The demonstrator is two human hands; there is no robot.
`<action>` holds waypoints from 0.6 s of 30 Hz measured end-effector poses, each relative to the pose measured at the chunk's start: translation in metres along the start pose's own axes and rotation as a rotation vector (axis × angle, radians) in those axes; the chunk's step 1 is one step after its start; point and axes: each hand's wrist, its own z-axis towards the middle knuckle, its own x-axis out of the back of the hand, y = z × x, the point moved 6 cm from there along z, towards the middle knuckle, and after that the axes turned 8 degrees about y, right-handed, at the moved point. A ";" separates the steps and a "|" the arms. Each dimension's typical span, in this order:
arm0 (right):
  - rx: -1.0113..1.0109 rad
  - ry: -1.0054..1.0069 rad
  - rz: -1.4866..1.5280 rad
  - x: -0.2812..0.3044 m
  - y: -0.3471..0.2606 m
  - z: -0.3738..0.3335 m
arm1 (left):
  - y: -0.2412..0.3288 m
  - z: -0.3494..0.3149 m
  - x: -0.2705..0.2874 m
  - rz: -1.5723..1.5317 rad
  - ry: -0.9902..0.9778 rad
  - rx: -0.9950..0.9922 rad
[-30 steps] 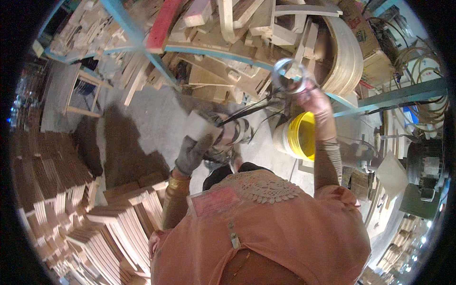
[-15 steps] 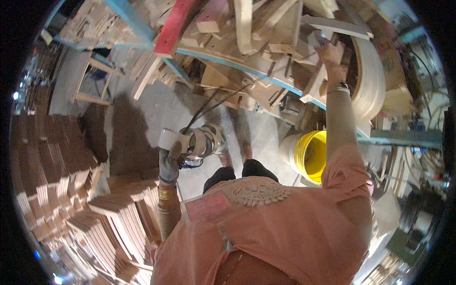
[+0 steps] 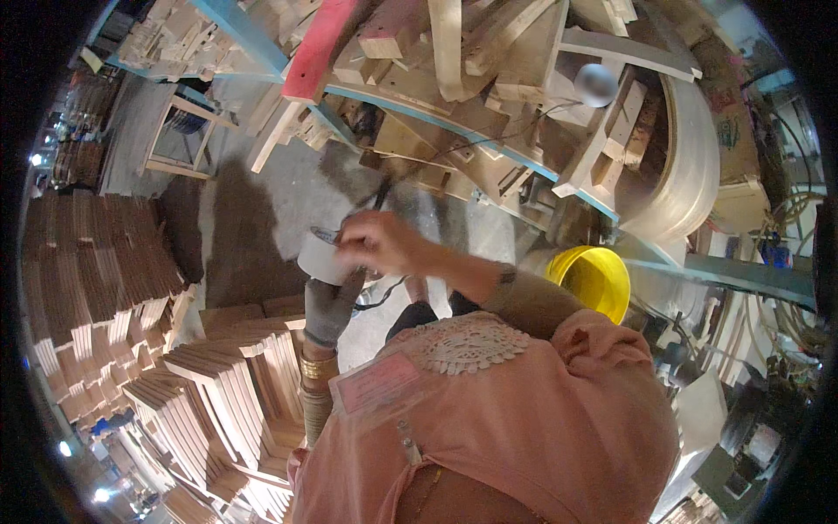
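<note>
Two hands converge on one handheld tool point(image 3: 319, 260), a pale cylindrical body with a darker end. The left hand point(image 3: 327, 310), in a grey glove, wraps its near side and appears to bear the weight. The right hand point(image 3: 380, 244), bare, is bent at the fingers alongside the tool's right flank; motion blur there, so whether it grips, pinches or merely brushes the surface cannot be told. A dark cord point(image 3: 381, 194) shows just beyond the right hand. Well ahead of both hands, wood offcuts point(image 3: 410, 83) lie heaped on a blue-framed rack, with a round silvery thing point(image 3: 597, 85) among them, identity unclear. To the right, past the right forearm, stands a yellow bucket point(image 3: 608, 275); to the left hand's left and nearer the body, stacked boards point(image 3: 218, 393). Handling notes (judgement): let the left hand anchor the body firmly, away from any moving end, so the right can work with light, precise fingers. Brace the left elbow near the torso to damp wobble. Route the cord outside both wrists, free of the offcuts, since a snag could twist the tool. Power off before fingers touch the darker end.
</note>
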 end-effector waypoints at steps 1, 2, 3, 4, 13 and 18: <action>-0.119 0.150 0.088 0.023 0.003 0.001 | 0.002 -0.008 0.003 0.007 -0.021 0.067; -0.240 0.302 0.173 0.057 0.007 -0.001 | -0.016 -0.020 0.019 -0.105 -0.130 0.154; -0.230 0.484 0.275 0.105 0.012 -0.003 | -0.018 -0.025 0.029 -0.084 -0.067 0.261; -0.215 0.660 0.384 0.141 0.015 -0.006 | -0.024 -0.034 0.035 -0.201 0.037 0.272; -0.094 -0.024 0.161 0.013 -0.032 -0.027 | -0.019 -0.041 -0.032 -0.240 -0.214 0.206; -0.309 0.915 0.075 0.223 0.014 -0.054 | 0.018 -0.079 0.023 -0.370 0.522 0.654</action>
